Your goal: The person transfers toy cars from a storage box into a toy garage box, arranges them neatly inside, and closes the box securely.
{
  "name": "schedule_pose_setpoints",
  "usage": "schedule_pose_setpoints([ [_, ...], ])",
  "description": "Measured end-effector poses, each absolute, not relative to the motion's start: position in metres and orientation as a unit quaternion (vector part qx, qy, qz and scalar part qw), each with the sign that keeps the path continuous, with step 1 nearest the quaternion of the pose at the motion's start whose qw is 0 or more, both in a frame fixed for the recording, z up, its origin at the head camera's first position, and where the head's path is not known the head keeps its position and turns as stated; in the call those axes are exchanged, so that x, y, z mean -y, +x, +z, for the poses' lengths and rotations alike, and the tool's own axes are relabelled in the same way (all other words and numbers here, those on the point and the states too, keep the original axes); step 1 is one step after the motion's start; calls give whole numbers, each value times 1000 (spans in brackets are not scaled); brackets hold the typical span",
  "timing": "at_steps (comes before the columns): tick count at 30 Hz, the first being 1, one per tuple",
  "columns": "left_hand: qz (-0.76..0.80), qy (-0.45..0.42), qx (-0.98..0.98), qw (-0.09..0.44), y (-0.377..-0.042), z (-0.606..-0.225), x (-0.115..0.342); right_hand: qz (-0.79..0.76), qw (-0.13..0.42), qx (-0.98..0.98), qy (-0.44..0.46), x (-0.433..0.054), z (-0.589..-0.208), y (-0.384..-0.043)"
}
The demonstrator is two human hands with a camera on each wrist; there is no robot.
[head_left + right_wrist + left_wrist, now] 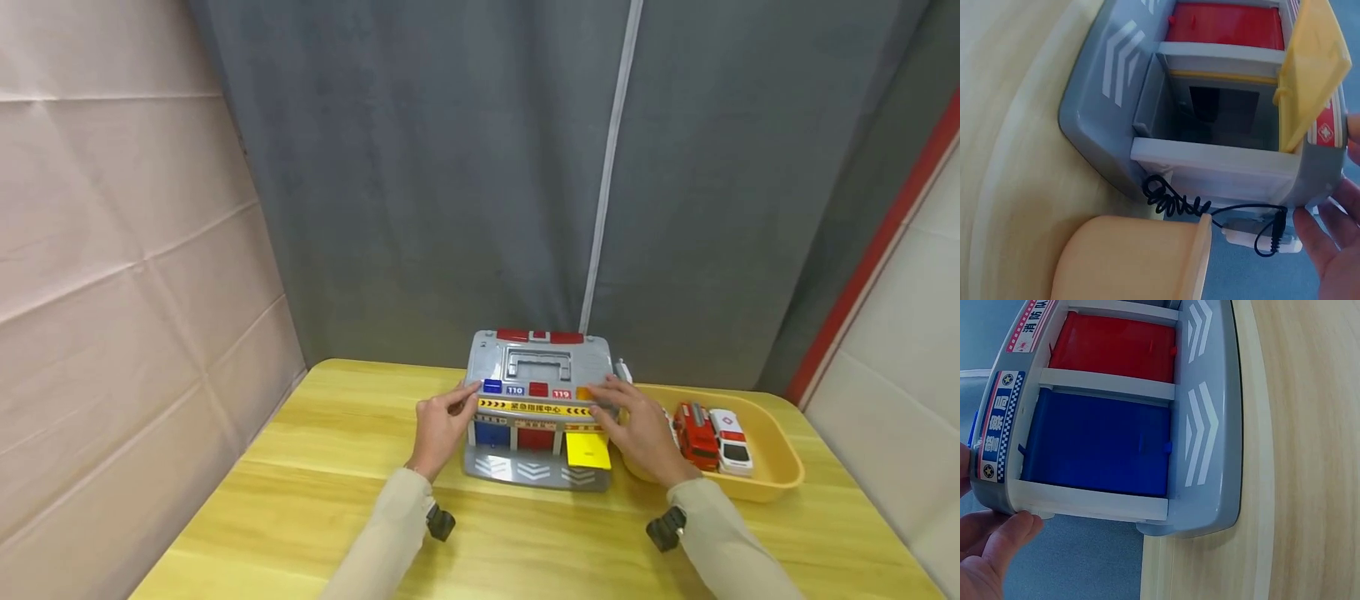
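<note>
A grey toy emergency station garage (540, 450) stands on the table, with a blue door (1097, 444), a red door (1119, 347) and a yellow door (588, 451). The yellow door is swung up and outward, baring a hollow bay (1222, 112). My left hand (442, 429) grips the roof's left front corner between thumb and fingers, beside a blue button (492, 386). At the opposite front corner my right hand (641, 425) holds the roof edge, its fingertips over the orange button (583, 392). A black coiled cord (1172, 200) hangs along the garage's right side.
Right of the garage, a yellow tray (780, 475) holds a red fire truck (697, 437) and a white ambulance (731, 442); its rim reaches close under my right wrist. A grey curtain (435, 208) hangs behind the wooden table (300, 500).
</note>
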State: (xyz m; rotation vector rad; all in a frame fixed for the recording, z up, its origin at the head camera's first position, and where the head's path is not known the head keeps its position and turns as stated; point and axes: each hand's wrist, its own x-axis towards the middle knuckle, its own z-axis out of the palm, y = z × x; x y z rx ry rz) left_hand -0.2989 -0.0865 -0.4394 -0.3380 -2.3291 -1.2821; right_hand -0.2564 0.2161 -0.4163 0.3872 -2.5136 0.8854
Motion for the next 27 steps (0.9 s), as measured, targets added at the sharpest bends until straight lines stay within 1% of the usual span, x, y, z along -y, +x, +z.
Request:
schedule_pose_setpoints([
  [7, -457, -119, 851, 229, -299, -437, 87, 320, 210, 915, 130, -215, -416, -260],
  [15, -455, -119, 858, 208, -298, -437, 88, 296, 218, 922, 121, -213, -418, -257],
  [21, -453, -127, 857, 210, -300, -437, 89, 291, 212, 926, 113, -212, -417, -256],
  [27, -448, -130, 858, 213, -299, -437, 89, 288, 222, 923, 130, -214, -420, -255],
])
